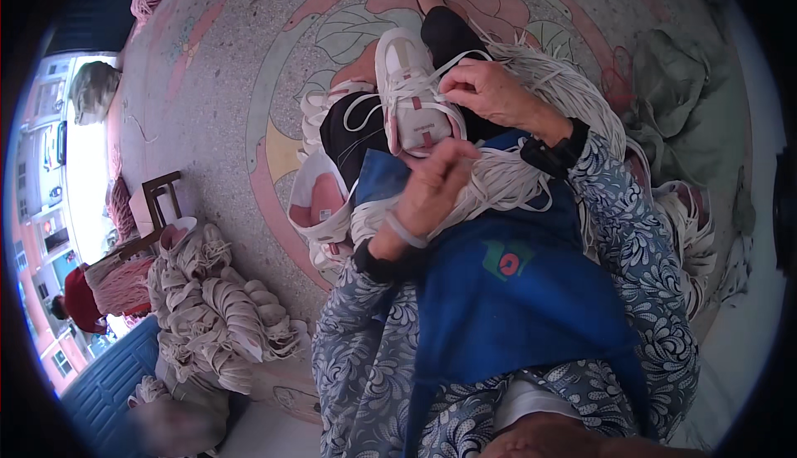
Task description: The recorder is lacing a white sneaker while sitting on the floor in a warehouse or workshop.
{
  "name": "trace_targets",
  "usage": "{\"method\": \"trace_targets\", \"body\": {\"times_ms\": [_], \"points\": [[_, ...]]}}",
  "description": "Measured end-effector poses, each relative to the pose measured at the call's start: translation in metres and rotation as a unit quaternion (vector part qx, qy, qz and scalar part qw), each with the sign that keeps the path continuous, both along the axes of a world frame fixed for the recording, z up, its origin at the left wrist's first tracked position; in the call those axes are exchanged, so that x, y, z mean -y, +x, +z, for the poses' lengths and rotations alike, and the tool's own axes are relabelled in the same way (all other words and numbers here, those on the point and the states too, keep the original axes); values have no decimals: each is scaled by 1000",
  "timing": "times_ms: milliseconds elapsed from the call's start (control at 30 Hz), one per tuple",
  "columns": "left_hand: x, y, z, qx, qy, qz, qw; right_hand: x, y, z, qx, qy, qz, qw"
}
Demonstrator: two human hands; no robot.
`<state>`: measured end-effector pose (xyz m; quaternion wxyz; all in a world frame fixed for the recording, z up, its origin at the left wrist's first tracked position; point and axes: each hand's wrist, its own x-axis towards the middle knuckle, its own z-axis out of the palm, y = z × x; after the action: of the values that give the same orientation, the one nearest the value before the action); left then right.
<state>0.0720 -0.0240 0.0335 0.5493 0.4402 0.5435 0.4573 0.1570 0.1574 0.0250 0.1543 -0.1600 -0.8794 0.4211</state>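
A white sneaker (404, 59) with pinkish-red details lies across my lap, its toe pointing away from me. Loose pale laces (363, 111) loop out on both sides of its tongue (425, 124). On the right side of the shoe my right hand (491, 93) is closed, thumb and fingertips pinching a lace by the eyelets. My left hand (433, 186) hovers by the heel opening with its fingers curled in; whether a lace is between them is hidden. A thick bundle of pale laces (506, 177) lies across my lap beneath my hands, over a blue apron (515, 317).
More white sneakers (320, 200) stand to the left of my legs. A large heap of pale sneakers (224, 308) lies at lower left, near a wooden frame chair (162, 200). Long laces (564, 76) drape over my right leg. A grey-green sack (668, 84) sits at right.
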Motion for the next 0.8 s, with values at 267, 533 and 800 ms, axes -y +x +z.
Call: {"method": "trace_targets", "body": {"times_ms": [267, 533, 800], "points": [[-18, -57, -25, -225, -12, 273, 935, 16, -19, -18, 17, 113, -10, 993], [-42, -65, -41, -300, -28, 292, 908, 14, -25, -16, 72, 134, -29, 988], [-42, -68, -51, -332, 23, 282, 900, 20, -25, -25, 69, 108, -41, 991]]}}
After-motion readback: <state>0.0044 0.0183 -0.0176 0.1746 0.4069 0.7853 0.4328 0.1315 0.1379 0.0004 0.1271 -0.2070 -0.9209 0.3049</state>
